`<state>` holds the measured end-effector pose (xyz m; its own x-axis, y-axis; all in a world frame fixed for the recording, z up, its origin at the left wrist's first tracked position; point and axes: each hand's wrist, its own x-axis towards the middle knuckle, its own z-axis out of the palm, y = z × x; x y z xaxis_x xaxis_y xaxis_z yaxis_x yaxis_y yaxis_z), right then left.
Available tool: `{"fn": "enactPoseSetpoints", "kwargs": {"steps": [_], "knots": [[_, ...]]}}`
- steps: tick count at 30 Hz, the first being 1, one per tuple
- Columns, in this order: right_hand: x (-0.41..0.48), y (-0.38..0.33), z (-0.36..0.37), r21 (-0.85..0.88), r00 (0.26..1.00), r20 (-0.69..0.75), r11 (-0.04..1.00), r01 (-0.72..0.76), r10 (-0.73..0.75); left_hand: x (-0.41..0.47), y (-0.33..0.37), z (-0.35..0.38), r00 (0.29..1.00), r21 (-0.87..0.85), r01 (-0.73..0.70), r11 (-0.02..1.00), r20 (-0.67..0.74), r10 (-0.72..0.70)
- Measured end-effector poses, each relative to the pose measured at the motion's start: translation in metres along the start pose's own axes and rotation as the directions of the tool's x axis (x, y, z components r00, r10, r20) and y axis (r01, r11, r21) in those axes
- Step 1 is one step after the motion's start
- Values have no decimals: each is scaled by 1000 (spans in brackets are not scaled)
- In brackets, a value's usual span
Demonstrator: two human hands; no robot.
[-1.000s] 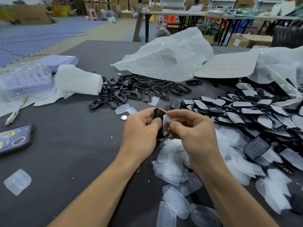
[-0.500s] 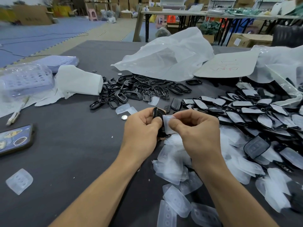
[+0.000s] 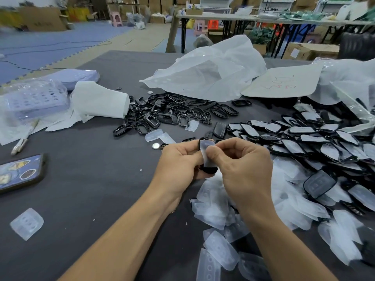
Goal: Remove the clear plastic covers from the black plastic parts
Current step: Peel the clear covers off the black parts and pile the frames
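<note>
My left hand (image 3: pixel 180 165) grips a black plastic part (image 3: pixel 209 170) upright over the table's middle; most of the part is hidden by my fingers. My right hand (image 3: pixel 243 165) pinches the clear cover (image 3: pixel 206 153) on that part, and the cover's top edge stands partly lifted off it. A big heap of covered black parts (image 3: pixel 304 138) lies to the right. Bare black frames (image 3: pixel 174 112) are piled behind my hands. Loose clear covers (image 3: pixel 219 216) lie under and in front of my right wrist.
A phone (image 3: pixel 20 173) lies at the left edge, with a lone clear cover (image 3: pixel 27 223) nearer me. White paper (image 3: pixel 99 102), a pen (image 3: pixel 22 138) and a clear tray pack (image 3: pixel 30 98) sit back left. Large plastic bags (image 3: pixel 209 72) lie behind. A coin cell (image 3: pixel 155 146) rests near my left hand.
My right hand has peeled the clear cover further off the black part, pulling it toward the right. Both hands have stayed at about the same spot.
</note>
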<state>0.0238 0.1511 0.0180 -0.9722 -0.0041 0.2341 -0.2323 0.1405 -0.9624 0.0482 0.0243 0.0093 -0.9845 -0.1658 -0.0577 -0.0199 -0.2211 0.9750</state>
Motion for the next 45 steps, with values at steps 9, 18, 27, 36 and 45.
{"fn": "enactPoseSetpoints", "kwargs": {"steps": [9,18,27,36,45], "knots": [[2,-2,-2,-153,998,-63,988,5,-15,-4,4,1,991,-143,56,988,127,-38],[4,-2,-4,-178,997,-71,984,-13,1,-3,-1,3,997,-123,35,992,73,-27],[5,1,-5,-127,996,85,992,-29,40,-3,4,5,999,-128,-15,992,-40,10],[7,2,-9,-28,989,143,999,-23,27,-4,12,-5,977,5,-11,1000,-214,12],[8,2,-10,-29,990,141,999,-27,31,-2,13,-6,963,58,3,998,-269,13]]}}
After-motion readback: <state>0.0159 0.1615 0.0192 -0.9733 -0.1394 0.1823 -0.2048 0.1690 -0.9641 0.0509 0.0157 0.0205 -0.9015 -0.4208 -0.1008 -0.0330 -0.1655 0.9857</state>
